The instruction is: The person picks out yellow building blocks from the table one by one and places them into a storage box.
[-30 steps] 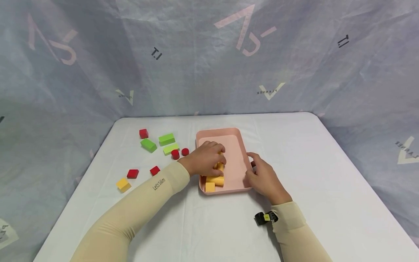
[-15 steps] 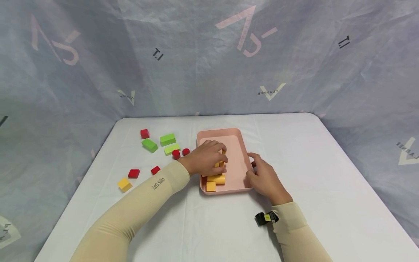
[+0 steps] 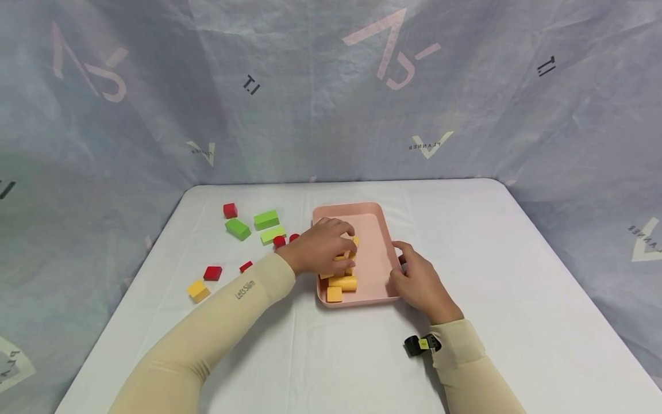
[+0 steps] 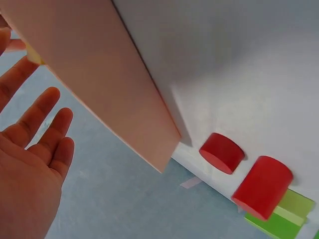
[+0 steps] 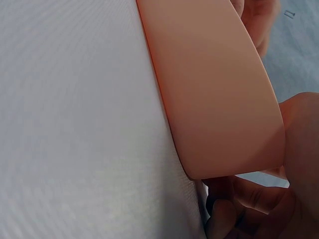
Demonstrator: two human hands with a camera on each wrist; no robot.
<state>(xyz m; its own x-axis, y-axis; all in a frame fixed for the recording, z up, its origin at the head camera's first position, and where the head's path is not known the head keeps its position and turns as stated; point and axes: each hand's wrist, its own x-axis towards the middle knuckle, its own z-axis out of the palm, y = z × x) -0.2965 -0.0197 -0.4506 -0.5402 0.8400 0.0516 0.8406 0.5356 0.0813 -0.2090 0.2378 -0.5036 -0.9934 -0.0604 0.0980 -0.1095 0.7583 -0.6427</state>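
A shallow pink tray lies mid-table with several yellow blocks along its left side. Among them are a yellow cylinder and a yellow cube in the near corner. My left hand hovers over those blocks, its fingers spread and loosely bent around no block that I can make out. In the left wrist view the fingers of the left hand stand apart beside the tray wall. My right hand holds the tray's right side near its front corner, the thumb at the rim and fingers outside.
Left of the tray lie red cylinders, green blocks, a red cube, flat red blocks and a yellow block. A black wrist camera sits under the right wrist. Printed grey cloth hangs behind.
My left hand has drawn slightly back to the left and its fingers have loosened, showing more of the yellow blocks. The right hand stays on the tray.
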